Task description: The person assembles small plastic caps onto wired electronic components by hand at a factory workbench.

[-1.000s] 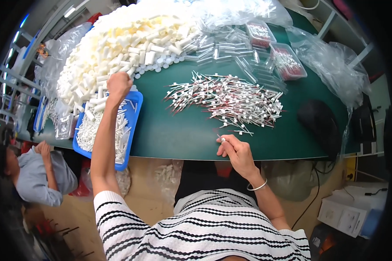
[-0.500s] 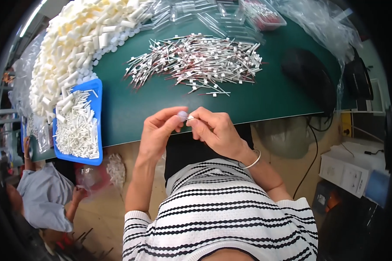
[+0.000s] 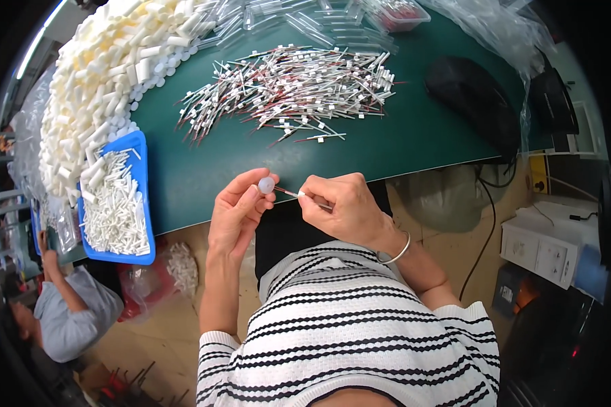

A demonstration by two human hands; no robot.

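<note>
Near the table's front edge, my left hand [image 3: 232, 216] pinches a small, round, translucent white cap [image 3: 266, 184] between thumb and fingers. My right hand [image 3: 349, 209] is closed on a thin stick [image 3: 290, 193] with a reddish end and a small white piece on it. The stick's reddish end points at the cap; whether it touches the cap or enters it is too small to tell. Beyond my hands lies a wide heap of similar thin sticks [image 3: 299, 88] with white pieces and dark red ends.
At the left, a blue tray [image 3: 144, 183] holds short white tubes. Behind it rise piled cream foam-like cylinders [image 3: 88, 81], edged by translucent caps [image 3: 157, 81]. Clear tubes [image 3: 312, 27] and a clear box [image 3: 411, 19] stand at the back. A black object [image 3: 472, 102] lies right; another person [image 3: 75, 312] sits left.
My hands have drawn a little apart, the left one moving left with the cap. More of the stick's reddish end now shows between them. The whole view has shifted slightly.
</note>
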